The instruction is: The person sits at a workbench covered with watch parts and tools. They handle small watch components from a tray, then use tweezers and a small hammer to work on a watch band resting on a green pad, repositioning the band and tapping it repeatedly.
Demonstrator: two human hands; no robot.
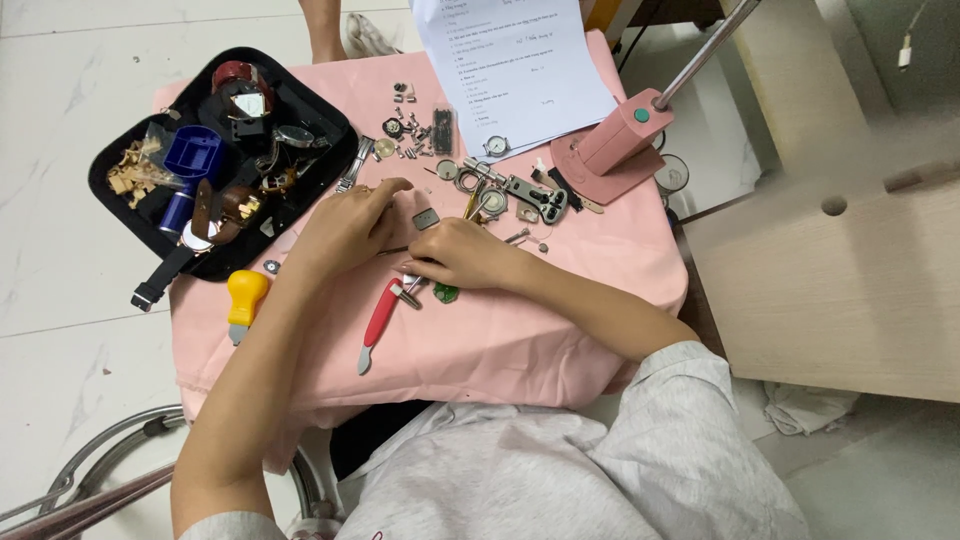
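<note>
Near the front edge of the pink cloth [520,350], a red-handled tool [380,318] lies with its long axis running from the front edge up toward the right hand [462,255], whose fingers curl together, pinching something too small to tell. The left hand [345,222], forearm angled in from the front-left corner, presses curled fingers beside it. A black tray [120,170] sits at the far-left corner

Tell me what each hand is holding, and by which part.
Cannot be told for certain: left hand and right hand pinch the ends of a thin dark rod-like tool over the pink cloth.
</note>
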